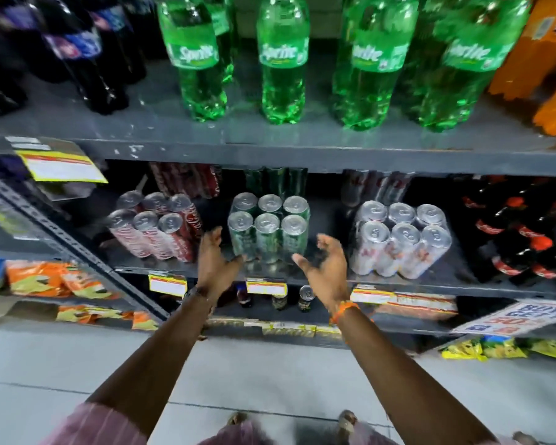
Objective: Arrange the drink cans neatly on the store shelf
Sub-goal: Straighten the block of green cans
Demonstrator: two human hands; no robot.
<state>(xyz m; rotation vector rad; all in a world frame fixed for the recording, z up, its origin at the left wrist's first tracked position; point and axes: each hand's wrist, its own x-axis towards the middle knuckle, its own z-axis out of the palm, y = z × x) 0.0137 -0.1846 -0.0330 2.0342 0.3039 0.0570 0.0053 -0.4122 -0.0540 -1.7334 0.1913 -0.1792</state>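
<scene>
A wrapped pack of green cans (268,231) stands upright at the front middle of the grey middle shelf (446,285). A pack of red cola cans (156,231) leans to its left, and a pack of silver cans (398,239) sits to its right. More cans stand behind each pack. My left hand (214,258) is open just left of the green pack's lower corner. My right hand (326,263) is open just right of it, palm facing inward. Neither hand holds anything; whether the fingers touch the pack I cannot tell.
Large green Sprite bottles (281,59), dark cola bottles (77,49) and orange bottles (546,59) fill the shelf above. Small cola bottles (520,239) stand at the right. Price tags (265,287) hang on the shelf edge. Snack bags (55,279) lie at the left. Grey floor tiles lie below.
</scene>
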